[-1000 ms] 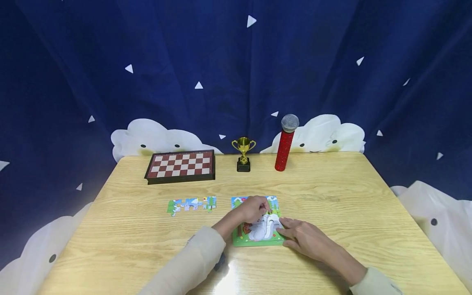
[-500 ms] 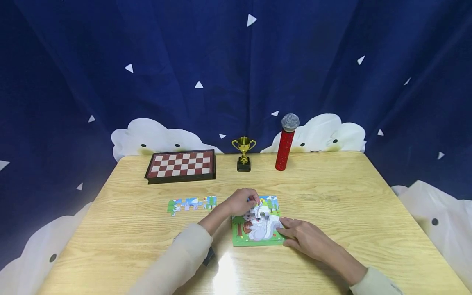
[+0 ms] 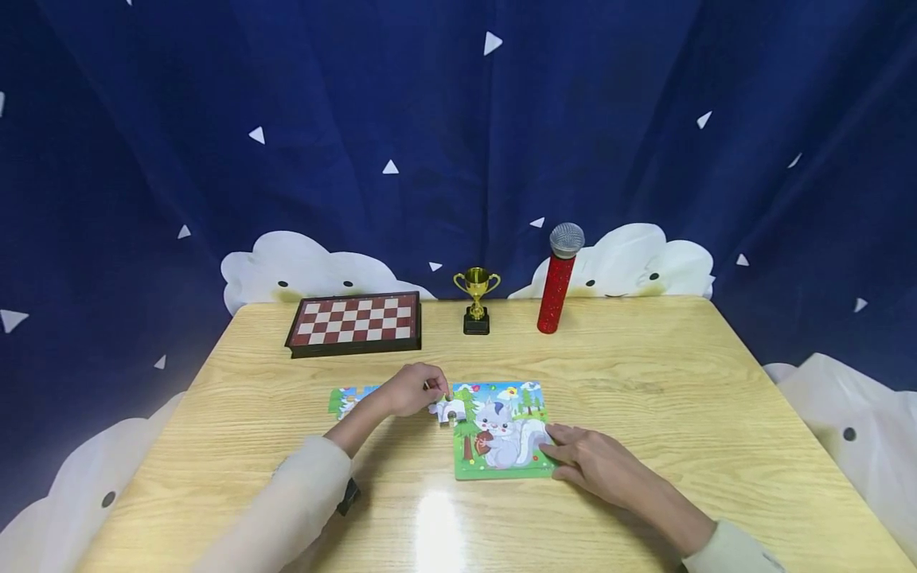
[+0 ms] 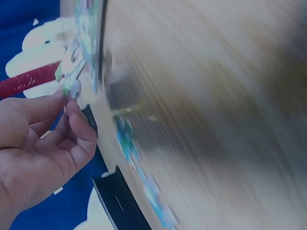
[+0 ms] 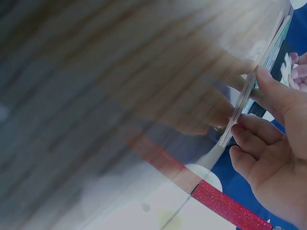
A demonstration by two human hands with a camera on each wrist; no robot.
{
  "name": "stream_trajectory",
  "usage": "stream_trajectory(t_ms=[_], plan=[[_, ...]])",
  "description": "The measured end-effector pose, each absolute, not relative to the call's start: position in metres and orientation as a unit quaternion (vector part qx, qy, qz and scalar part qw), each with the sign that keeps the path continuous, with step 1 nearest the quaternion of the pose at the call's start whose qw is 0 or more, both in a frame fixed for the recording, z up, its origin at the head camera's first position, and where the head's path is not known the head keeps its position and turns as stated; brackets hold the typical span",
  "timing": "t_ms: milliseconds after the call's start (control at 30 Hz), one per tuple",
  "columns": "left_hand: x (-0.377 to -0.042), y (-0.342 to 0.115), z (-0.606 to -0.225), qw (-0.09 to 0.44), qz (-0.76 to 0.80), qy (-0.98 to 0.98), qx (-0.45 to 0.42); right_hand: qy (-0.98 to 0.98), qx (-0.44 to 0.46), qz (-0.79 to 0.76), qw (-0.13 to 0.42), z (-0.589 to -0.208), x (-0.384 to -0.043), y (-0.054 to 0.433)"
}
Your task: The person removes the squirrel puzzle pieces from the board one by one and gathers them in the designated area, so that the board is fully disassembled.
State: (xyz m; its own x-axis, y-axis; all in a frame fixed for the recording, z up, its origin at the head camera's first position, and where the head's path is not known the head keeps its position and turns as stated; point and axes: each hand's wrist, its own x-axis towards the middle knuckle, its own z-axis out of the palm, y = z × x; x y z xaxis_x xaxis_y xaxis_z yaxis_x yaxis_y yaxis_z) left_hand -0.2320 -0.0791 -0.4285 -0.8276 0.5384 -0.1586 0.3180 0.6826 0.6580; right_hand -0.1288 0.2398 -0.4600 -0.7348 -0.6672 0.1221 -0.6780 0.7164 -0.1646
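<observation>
My left hand (image 3: 411, 390) pinches a white-and-grey jigsaw piece (image 3: 450, 410) by its upper edge, beside the puzzle board's upper left side. The left wrist view shows the piece (image 4: 75, 72) between thumb and fingertips, raised off the table. A flat puzzle board (image 3: 469, 469) with a squirrel holding an acorn among trees lies in front of me. On its right edge rests my right hand (image 3: 598, 465), fingers extended and touching the border. Loose jigsaw pieces (image 3: 347, 399) lie in a row to the left, partly hidden behind my left hand.
Along the back of the wooden table (image 3: 645, 382) are a checkered game board (image 3: 354, 322), a small gold trophy cup (image 3: 476, 298) and a red microphone (image 3: 555, 290) standing upright. A dark blue curtain (image 3: 458, 143) with white triangles and clouds hangs behind.
My left hand has moved left from over the squirrel picture, lifting the jigsaw piece off it and uncovering the squirrel's face. My right hand stays at the board's right edge.
</observation>
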Motion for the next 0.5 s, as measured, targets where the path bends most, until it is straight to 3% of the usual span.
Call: stream_trajectory(t_ms=[500], plan=[[-0.22,-0.12,-0.435,0.192,0.293,0.911,0.218,-0.927,0.362,0.092,0.021,-0.46,-0.128,0.24]])
